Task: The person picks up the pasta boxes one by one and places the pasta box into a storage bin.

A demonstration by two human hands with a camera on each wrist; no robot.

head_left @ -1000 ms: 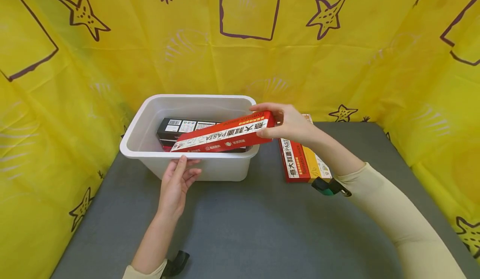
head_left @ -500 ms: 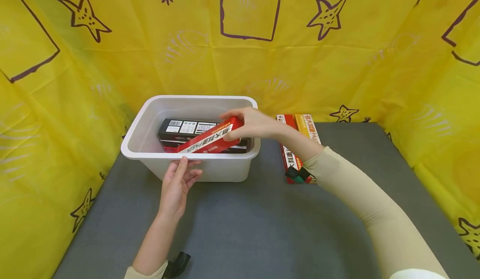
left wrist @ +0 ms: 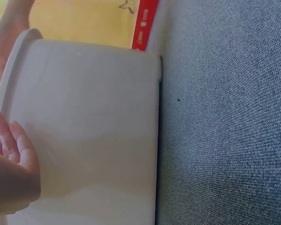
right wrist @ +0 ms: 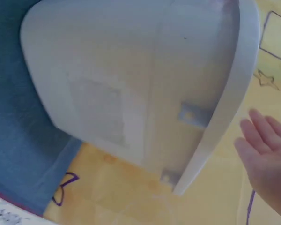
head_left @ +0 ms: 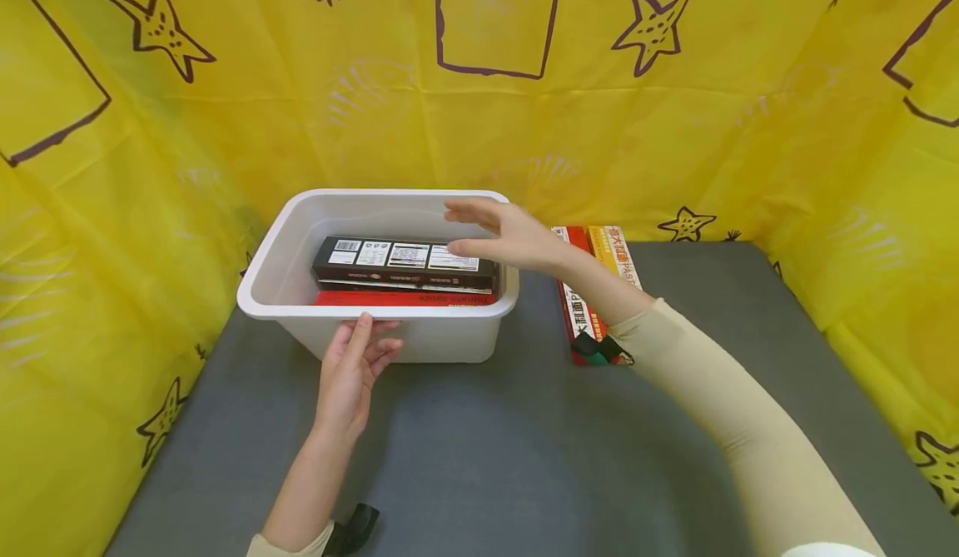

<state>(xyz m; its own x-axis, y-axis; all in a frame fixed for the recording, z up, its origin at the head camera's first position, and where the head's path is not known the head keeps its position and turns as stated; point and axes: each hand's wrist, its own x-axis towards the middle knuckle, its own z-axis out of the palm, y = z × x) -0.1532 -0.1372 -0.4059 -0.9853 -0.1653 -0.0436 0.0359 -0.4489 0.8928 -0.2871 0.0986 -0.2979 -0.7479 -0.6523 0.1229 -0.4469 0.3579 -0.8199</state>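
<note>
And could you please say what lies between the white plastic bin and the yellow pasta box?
In the head view, a red pasta box, partly hidden by the right forearm, and bare gray tabletop.

Yellow cloth (head_left: 464, 141) lines the top and both sides of the head view, a dark-outlined starfish (head_left: 655, 31) at upper right; the grey table (head_left: 487, 440) fills the lower centre.

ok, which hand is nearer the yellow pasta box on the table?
Right. The right hand is above the right end of the white bin, left of the yellow pasta box; the left hand is farther left, at the bin's front rim.
</note>
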